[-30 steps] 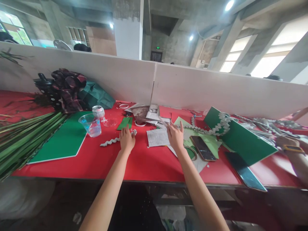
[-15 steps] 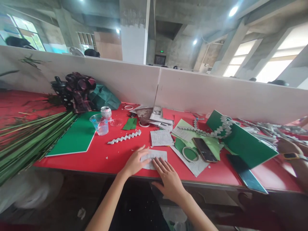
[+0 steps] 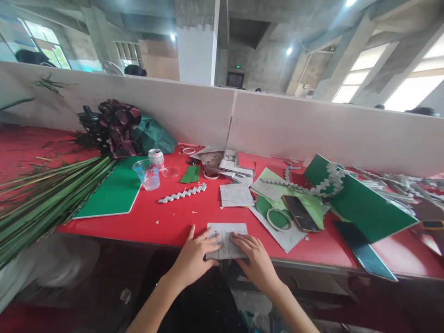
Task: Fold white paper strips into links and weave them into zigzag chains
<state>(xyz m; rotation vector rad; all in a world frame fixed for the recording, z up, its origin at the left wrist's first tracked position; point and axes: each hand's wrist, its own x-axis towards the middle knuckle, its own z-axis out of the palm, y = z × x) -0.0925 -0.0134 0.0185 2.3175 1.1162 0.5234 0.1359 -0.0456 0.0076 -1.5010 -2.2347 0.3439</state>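
Note:
A small printed sheet of paper [image 3: 227, 249] lies at the near edge of the red table [image 3: 180, 222], its lower edge reaching past the tabletop. My left hand [image 3: 196, 259] grips its left side, fingers on top and thumb at the lower corner; one finger points away from the sheet. On the right side my right hand [image 3: 255, 259] has its fingers over the paper and its thumb below the near edge. The undersides of both grips are hidden. Beyond the hands lies another printed paper piece [image 3: 237, 195], and a folded paper zigzag strip [image 3: 182, 193] is to its left.
A plastic cup [image 3: 147, 175], a can [image 3: 156, 159] and long green leaves [image 3: 69, 194] are at left. To the right are a tape roll [image 3: 278, 219], a black phone [image 3: 300, 213], a green board [image 3: 374, 208] and a longer zigzag chain [image 3: 322, 187]. Another person's wrist [image 3: 433, 225] shows at far right.
The printed sheet has come nearer to me, over the table edge. My hands have moved down with it and apart to its two sides, thumbs at its near edge.

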